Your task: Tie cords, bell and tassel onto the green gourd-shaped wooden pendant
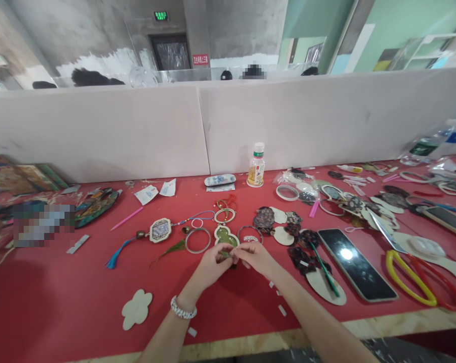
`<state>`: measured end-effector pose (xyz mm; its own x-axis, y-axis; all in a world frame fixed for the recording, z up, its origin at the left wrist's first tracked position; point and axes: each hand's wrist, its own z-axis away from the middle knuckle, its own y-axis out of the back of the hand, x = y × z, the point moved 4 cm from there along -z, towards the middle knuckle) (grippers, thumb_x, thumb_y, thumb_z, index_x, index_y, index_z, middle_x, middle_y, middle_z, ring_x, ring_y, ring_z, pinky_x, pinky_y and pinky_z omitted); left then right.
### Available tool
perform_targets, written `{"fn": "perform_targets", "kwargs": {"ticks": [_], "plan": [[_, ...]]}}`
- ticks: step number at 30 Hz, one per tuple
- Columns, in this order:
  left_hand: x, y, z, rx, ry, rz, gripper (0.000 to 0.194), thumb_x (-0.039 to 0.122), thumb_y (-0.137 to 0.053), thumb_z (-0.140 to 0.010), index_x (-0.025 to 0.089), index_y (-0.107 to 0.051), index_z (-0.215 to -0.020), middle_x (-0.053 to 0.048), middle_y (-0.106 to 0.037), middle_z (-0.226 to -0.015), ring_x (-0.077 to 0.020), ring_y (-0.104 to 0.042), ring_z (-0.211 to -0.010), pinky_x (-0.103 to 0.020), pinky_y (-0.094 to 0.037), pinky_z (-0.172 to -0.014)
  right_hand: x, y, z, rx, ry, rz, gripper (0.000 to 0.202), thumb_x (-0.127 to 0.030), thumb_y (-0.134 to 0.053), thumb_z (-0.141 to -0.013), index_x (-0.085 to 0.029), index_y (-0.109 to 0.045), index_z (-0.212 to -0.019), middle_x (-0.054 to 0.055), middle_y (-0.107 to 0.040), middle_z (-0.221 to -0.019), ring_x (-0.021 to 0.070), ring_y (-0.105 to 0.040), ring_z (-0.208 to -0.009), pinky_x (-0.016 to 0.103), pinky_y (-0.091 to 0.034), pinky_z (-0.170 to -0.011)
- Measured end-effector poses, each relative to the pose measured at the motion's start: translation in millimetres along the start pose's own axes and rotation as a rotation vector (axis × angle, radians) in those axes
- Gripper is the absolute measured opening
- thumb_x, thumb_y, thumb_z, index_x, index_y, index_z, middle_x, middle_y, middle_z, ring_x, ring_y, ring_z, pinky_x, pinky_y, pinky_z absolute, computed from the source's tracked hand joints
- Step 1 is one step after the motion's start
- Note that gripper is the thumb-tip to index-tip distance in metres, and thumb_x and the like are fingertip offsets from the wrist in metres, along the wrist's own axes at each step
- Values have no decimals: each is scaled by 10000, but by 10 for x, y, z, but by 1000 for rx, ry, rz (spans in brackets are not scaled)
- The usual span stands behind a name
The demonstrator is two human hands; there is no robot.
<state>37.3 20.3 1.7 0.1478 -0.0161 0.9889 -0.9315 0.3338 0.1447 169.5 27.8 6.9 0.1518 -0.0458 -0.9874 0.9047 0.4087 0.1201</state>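
Note:
My left hand (215,262) and my right hand (253,256) meet over the red table, fingertips pinched together on something too small to make out. Just beyond them lies a gourd-shaped piece (223,235) with a green centre and a pale rim, its lower end hidden by my fingers. A grey ring (198,240) rests left of my hands, with a green tassel (176,246) beside it. Behind my right hand is another ring holding pink and white beads (249,238). An octagonal pendant (160,230) with a blue tassel (115,253) lies farther left.
A phone (357,264) and scissors with yellow and red handles (411,277) lie at the right. A small bottle (255,165) stands before the white partition (137,133). A pale flower-shaped piece (137,309) is at front left. Part of another person's arm shows at far left.

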Motion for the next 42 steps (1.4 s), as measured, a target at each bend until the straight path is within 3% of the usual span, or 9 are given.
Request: {"fn": "perform_targets", "kwargs": {"ticks": [5, 10, 16, 22, 28, 32, 37, 40, 42], "plan": [[28, -24, 15, -45, -28, -29, 199, 205, -556, -701, 136, -582, -885, -46, -637, -786, -137, -579, -680, -230, -440, -599, 67, 16, -32, 33, -12, -55, 219, -280, -490, -730, -146, -663, -723, -2, -604, -564, 45, -380, -372, 176, -257, -366], [41, 1, 23, 56, -25, -132, 249, 292, -605, -688, 155, -591, -896, -33, -628, -753, -126, -547, -603, -226, -423, -546, 31, 13, -10, 40, -28, 12, 231, -289, -500, -728, -148, -680, -694, -40, -480, -407, 51, -349, -354, 182, -234, -363], [187, 38, 63, 197, -261, -324, 141, 263, -586, -722, 190, -656, -821, -35, -584, -752, -129, -518, -615, -227, -409, -540, -62, -11, 21, 19, -12, -31, 268, -308, -503, -731, -151, -646, -568, -17, -537, -458, 52, -356, -365, 195, -244, -379], [205, 27, 97, 278, -365, -346, 167, 242, -548, -762, 213, -684, -856, -56, -586, -810, -151, -556, -703, -253, -457, -612, -33, -27, 12, 31, -9, -136, 277, -335, -517, -726, -136, -646, -583, -16, -547, -468, 45, -358, -361, 190, -245, -383], [179, 50, 80, 325, -291, -233, 152, 276, -547, -761, 207, -680, -783, -44, -574, -792, -155, -559, -721, -257, -464, -628, 43, -35, -13, 47, -56, -252, 268, -358, -538, -708, -128, -655, -638, 27, -638, -619, 40, -394, -375, 185, -277, -392], [75, 159, 41, 379, -190, -63, 179, 322, -537, -755, 164, -621, -765, -37, -580, -800, -97, -509, -566, -212, -432, -501, 139, -8, -47, 81, -135, -329, 255, -366, -576, -672, -123, -650, -690, 31, -639, -611, 39, -388, -364, 181, -280, -379], [51, 98, 12, 184, -69, 17, 344, 292, -563, -724, 164, -537, -1042, -62, -620, -943, -44, -431, -439, -183, -362, -409, 184, -6, -69, 54, -102, -417, 246, -365, -592, -668, -127, -640, -706, 21, -627, -616, 45, -412, -379, 188, -292, -394], [90, -14, 19, 6, -27, -15, 316, 274, -571, -712, 161, -580, -1007, -47, -654, -850, -83, -498, -505, -186, -364, -430, 173, -9, -65, 35, -72, -400, 224, -348, -589, -680, -132, -643, -702, -8, -581, -553, 43, -409, -381, 183, -270, -396], [102, -31, 23, -29, -24, -46, 251, 294, -560, -722, 161, -625, -925, -33, -661, -759, -105, -521, -542, -195, -379, -459, 161, -6, -61, 35, -58, -386, 207, -340, -591, -681, -139, -639, -685, -19, -560, -538, 42, -408, -390, 180, -270, -403]]}}
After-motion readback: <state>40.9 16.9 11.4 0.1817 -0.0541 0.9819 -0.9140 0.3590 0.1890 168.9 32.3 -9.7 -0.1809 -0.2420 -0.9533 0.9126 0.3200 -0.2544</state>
